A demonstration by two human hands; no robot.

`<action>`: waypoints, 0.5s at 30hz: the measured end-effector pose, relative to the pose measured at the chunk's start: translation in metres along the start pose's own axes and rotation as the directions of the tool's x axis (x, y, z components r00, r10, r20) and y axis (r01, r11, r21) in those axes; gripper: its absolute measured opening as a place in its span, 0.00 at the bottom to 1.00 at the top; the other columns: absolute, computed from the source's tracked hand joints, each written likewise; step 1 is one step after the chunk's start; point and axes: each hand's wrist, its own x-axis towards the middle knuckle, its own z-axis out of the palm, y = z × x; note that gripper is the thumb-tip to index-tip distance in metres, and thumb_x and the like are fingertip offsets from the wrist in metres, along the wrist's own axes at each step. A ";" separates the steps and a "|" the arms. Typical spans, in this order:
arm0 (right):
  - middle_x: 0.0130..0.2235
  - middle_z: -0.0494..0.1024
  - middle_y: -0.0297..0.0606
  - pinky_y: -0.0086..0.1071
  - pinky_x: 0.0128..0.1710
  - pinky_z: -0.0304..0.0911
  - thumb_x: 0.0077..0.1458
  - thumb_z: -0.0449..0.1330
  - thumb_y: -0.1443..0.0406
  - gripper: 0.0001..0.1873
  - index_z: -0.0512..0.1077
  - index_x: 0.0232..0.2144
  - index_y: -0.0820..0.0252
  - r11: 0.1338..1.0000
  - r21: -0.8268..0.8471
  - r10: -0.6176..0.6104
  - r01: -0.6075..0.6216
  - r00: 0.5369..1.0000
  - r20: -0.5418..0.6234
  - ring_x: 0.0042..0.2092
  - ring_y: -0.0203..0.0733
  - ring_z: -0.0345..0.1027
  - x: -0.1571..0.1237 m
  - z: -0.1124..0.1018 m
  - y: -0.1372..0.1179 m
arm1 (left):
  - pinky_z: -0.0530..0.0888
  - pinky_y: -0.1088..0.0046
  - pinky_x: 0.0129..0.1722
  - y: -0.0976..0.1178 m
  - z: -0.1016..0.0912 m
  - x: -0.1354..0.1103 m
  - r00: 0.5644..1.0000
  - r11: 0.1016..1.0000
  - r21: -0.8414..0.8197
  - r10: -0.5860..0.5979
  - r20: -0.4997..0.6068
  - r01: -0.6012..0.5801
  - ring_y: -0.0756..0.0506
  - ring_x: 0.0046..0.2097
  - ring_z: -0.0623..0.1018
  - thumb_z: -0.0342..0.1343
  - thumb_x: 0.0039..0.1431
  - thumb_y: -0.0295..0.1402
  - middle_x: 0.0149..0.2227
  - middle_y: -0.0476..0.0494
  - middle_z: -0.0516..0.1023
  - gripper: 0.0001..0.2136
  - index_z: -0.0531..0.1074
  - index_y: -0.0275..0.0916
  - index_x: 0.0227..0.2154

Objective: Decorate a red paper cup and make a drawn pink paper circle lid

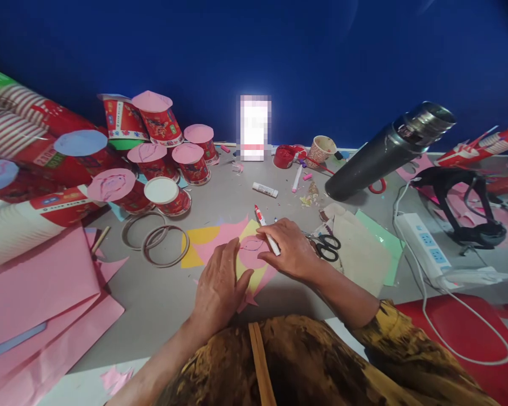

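Flat on the colored paper scraps, my left hand has its fingers stretched out and its thumb apart. A pink paper circle with a thin drawn leaf-like outline lies between my hands, over yellow and pink paper. My right hand rests at the circle's right edge, index finger and thumb around a white marker. The marker's red end points away from me. Black-handled scissors lie just right of my right hand, their blades partly hidden. Yellow paper sticks out beyond my left fingers.
Paper-topped red cups and stacked cups crowd the left. Two tape rings lie near pink sheets. A glue stick and a blurred bright screen are ahead. A dark thermos and power strip stand right.
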 end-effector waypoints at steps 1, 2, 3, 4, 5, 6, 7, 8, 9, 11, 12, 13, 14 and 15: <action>0.45 0.85 0.40 0.45 0.49 0.64 0.53 0.77 0.62 0.25 0.75 0.51 0.54 1.000 0.013 -0.008 0.008 1.000 -0.003 0.46 0.53 0.72 0.000 0.001 0.000 | 0.80 0.56 0.49 0.000 0.000 0.001 1.000 1.000 -0.007 -0.009 0.000 0.009 0.35 0.52 0.81 0.60 0.66 0.33 0.52 0.35 0.77 0.27 0.59 0.40 0.65; 0.45 0.85 0.40 0.45 0.49 0.64 0.54 0.77 0.62 0.25 0.75 0.51 0.54 0.999 0.028 -0.018 0.018 1.000 -0.008 0.46 0.53 0.72 -0.001 0.001 0.001 | 0.80 0.56 0.49 0.000 0.000 0.001 1.000 1.000 -0.013 -0.014 0.000 0.014 0.35 0.52 0.81 0.60 0.65 0.33 0.52 0.36 0.77 0.28 0.59 0.40 0.65; 0.44 0.85 0.40 0.44 0.49 0.65 0.55 0.75 0.63 0.23 0.75 0.51 0.54 0.999 0.044 -0.028 0.028 0.999 -0.016 0.46 0.53 0.73 -0.001 0.001 0.001 | 0.80 0.56 0.50 0.000 0.000 0.002 1.000 1.000 -0.018 -0.015 0.000 0.015 0.35 0.52 0.81 0.60 0.65 0.33 0.52 0.36 0.77 0.28 0.59 0.40 0.65; 0.43 0.85 0.40 0.44 0.48 0.65 0.57 0.74 0.64 0.21 0.74 0.51 0.54 0.997 0.060 -0.038 0.040 0.999 -0.030 0.45 0.52 0.73 -0.001 0.001 0.001 | 0.80 0.55 0.50 0.001 -0.001 0.002 1.000 1.000 -0.021 -0.015 0.001 0.015 0.36 0.52 0.81 0.60 0.64 0.33 0.51 0.37 0.77 0.27 0.59 0.40 0.64; 0.41 0.85 0.39 0.43 0.48 0.65 0.59 0.71 0.65 0.19 0.74 0.51 0.54 0.996 0.072 -0.046 0.050 0.998 -0.049 0.45 0.51 0.73 -0.002 0.001 0.000 | 0.80 0.56 0.50 0.001 -0.001 0.003 1.000 1.000 -0.022 -0.011 0.002 0.011 0.36 0.52 0.81 0.60 0.64 0.32 0.51 0.37 0.77 0.27 0.60 0.40 0.64; 0.40 0.85 0.39 0.42 0.47 0.66 0.61 0.68 0.67 0.16 0.74 0.50 0.54 0.995 0.079 -0.050 0.056 0.996 -0.073 0.44 0.50 0.74 -0.002 0.000 0.000 | 0.80 0.56 0.50 0.002 -0.002 0.004 1.000 1.000 -0.022 -0.007 0.003 0.007 0.36 0.52 0.81 0.60 0.64 0.32 0.51 0.37 0.77 0.26 0.60 0.40 0.63; 0.39 0.84 0.39 0.41 0.47 0.66 0.63 0.66 0.68 0.13 0.75 0.50 0.55 0.995 0.079 -0.048 0.056 0.994 -0.097 0.43 0.49 0.74 -0.002 0.000 0.000 | 0.80 0.56 0.50 0.002 -0.003 0.004 1.000 1.000 -0.022 -0.003 0.004 0.003 0.36 0.52 0.81 0.60 0.64 0.32 0.51 0.36 0.77 0.26 0.61 0.40 0.63; 0.39 0.84 0.40 0.41 0.47 0.67 0.65 0.63 0.68 0.11 0.75 0.49 0.55 0.996 0.073 -0.042 0.051 0.992 -0.117 0.42 0.49 0.74 -0.002 0.000 0.000 | 0.80 0.56 0.50 0.002 -0.004 0.004 1.000 1.000 -0.022 0.001 0.004 -0.001 0.36 0.51 0.81 0.60 0.64 0.32 0.51 0.36 0.77 0.26 0.61 0.40 0.63; 0.39 0.84 0.41 0.40 0.46 0.67 0.66 0.61 0.68 0.10 0.76 0.48 0.55 0.997 0.064 -0.035 0.043 0.991 -0.132 0.42 0.49 0.74 -0.001 0.001 0.000 | 0.80 0.56 0.50 0.002 -0.004 0.005 1.000 1.000 -0.022 0.005 0.002 -0.005 0.36 0.51 0.81 0.60 0.65 0.32 0.51 0.37 0.77 0.26 0.61 0.40 0.63; 0.40 0.84 0.42 0.41 0.46 0.68 0.67 0.61 0.66 0.09 0.76 0.48 0.55 0.999 0.044 -0.017 0.024 0.989 -0.148 0.42 0.50 0.73 0.001 0.002 0.001 | 0.80 0.55 0.50 0.002 -0.005 0.005 1.000 1.000 -0.021 0.013 -0.001 -0.013 0.35 0.51 0.81 0.59 0.65 0.33 0.51 0.37 0.77 0.25 0.61 0.41 0.63; 0.40 0.84 0.42 0.41 0.46 0.68 0.66 0.61 0.66 0.09 0.77 0.48 0.55 0.999 0.037 -0.011 0.017 0.989 -0.148 0.42 0.50 0.73 0.002 0.004 0.002 | 0.80 0.54 0.50 0.002 -0.005 0.006 1.000 1.000 -0.019 0.016 -0.002 -0.016 0.35 0.51 0.81 0.59 0.65 0.34 0.50 0.36 0.77 0.25 0.61 0.40 0.63; 0.40 0.84 0.42 0.41 0.46 0.68 0.66 0.61 0.66 0.09 0.77 0.48 0.55 0.999 0.031 -0.008 0.013 0.990 -0.144 0.42 0.50 0.73 0.003 0.005 0.003 | 0.80 0.53 0.50 0.002 -0.005 0.006 1.000 1.000 -0.018 0.017 -0.003 -0.017 0.35 0.51 0.81 0.59 0.65 0.34 0.50 0.36 0.77 0.25 0.62 0.40 0.62; 0.40 0.84 0.42 0.41 0.47 0.68 0.66 0.61 0.66 0.09 0.77 0.48 0.54 1.000 0.027 -0.008 0.012 0.990 -0.140 0.42 0.50 0.73 0.004 0.007 0.003 | 0.80 0.53 0.50 0.001 -0.004 0.006 1.000 1.000 -0.017 0.018 -0.003 -0.018 0.35 0.51 0.81 0.59 0.64 0.34 0.50 0.36 0.77 0.25 0.62 0.40 0.62; 0.40 0.84 0.42 0.41 0.47 0.68 0.66 0.61 0.66 0.09 0.77 0.48 0.54 1.000 0.024 -0.007 0.011 0.990 -0.137 0.42 0.50 0.73 0.005 0.008 0.004 | 0.80 0.52 0.50 0.001 -0.003 0.006 1.000 1.000 -0.017 0.015 -0.003 -0.015 0.35 0.51 0.81 0.60 0.64 0.34 0.50 0.36 0.77 0.25 0.62 0.39 0.62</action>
